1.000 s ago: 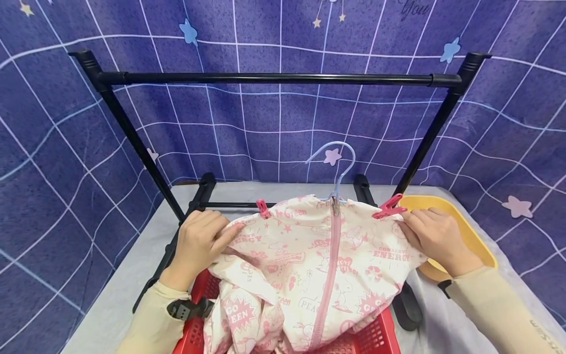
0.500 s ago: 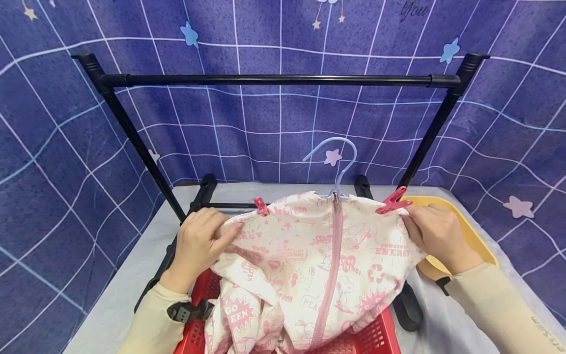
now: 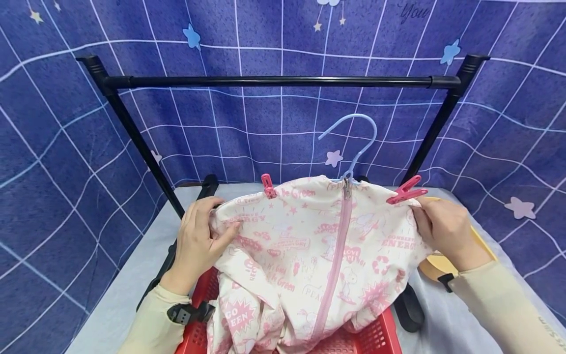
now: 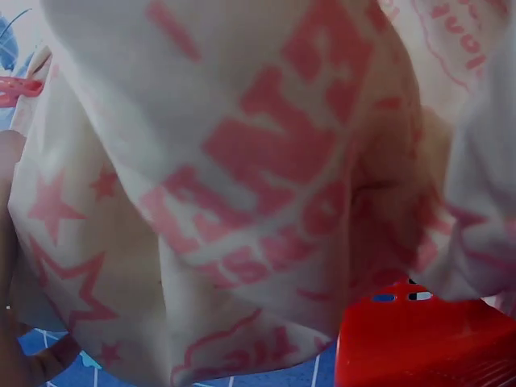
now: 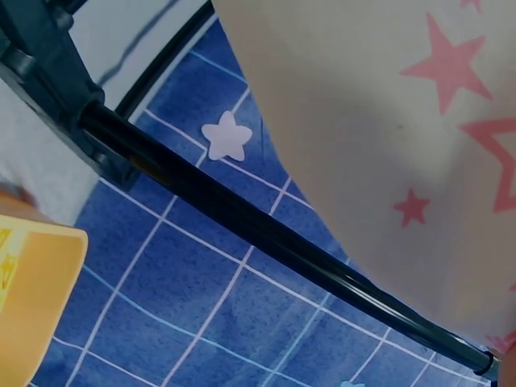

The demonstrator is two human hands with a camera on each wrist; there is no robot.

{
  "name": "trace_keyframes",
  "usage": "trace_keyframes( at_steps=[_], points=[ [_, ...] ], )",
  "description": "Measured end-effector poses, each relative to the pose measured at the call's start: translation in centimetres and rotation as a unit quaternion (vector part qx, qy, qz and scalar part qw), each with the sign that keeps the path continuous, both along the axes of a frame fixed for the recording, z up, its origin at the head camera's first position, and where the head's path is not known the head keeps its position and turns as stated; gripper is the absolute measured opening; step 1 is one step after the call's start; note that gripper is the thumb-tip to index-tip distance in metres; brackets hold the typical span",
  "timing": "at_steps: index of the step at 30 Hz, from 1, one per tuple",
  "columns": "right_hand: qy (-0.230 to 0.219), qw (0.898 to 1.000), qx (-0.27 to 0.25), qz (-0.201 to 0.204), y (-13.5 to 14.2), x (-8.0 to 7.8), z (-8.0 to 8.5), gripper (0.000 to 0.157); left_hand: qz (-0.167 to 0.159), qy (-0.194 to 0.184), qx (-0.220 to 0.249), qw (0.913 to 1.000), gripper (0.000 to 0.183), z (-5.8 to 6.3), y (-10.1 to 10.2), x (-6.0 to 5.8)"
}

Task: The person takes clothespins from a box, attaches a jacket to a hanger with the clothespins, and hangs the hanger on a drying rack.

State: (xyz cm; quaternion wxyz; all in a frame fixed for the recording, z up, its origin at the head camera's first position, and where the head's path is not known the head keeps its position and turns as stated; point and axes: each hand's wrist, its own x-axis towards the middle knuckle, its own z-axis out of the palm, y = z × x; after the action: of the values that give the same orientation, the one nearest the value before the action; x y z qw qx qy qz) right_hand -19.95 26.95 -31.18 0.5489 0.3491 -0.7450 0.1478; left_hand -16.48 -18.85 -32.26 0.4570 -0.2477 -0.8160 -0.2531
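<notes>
A white jacket point(image 3: 292, 246) with pink print and a pink zipper hangs spread on a light blue hanger point(image 3: 370, 140), whose hook rises above the collar. My left hand point(image 3: 199, 241) grips its left shoulder, thumb in front. At the other shoulder, my right hand point(image 3: 444, 228) pinches the cloth. One red clothespin point(image 3: 268, 187) is clipped near the left shoulder and another clothespin point(image 3: 407, 190) beside my right hand. The jacket's printed cloth point(image 4: 242, 177) fills most of the left wrist view. Its lower part bunches down into a red basket point(image 3: 382, 329).
A black rack's top bar point(image 3: 283, 81) runs across behind and above the hook. Its slanted posts stand at both sides. A yellow tub point(image 5: 40, 290) is at the right, partly behind my right hand. A starry blue curtain point(image 3: 283, 29) hangs behind.
The hanger and jacket have risen, with the hook shifting up and slightly right toward the bar. Both hands keep their hold on the shoulders; the right hand has moved up a little.
</notes>
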Motion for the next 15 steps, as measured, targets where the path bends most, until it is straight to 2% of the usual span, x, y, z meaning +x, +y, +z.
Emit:
trace_keyframes(
  at_steps=[5,15],
  points=[
    [0.02,1.0,-0.008,-0.001,0.1,-0.2,0.6,0.046,0.005,-0.023,0.009,0.9997,0.07,0.2,0.1,0.2],
    [0.001,0.998,-0.045,-0.048,0.3,-0.1,2.1,0.05,-0.003,-0.08,0.039,0.996,0.081,0.4,-0.1,0.8]
  ],
)
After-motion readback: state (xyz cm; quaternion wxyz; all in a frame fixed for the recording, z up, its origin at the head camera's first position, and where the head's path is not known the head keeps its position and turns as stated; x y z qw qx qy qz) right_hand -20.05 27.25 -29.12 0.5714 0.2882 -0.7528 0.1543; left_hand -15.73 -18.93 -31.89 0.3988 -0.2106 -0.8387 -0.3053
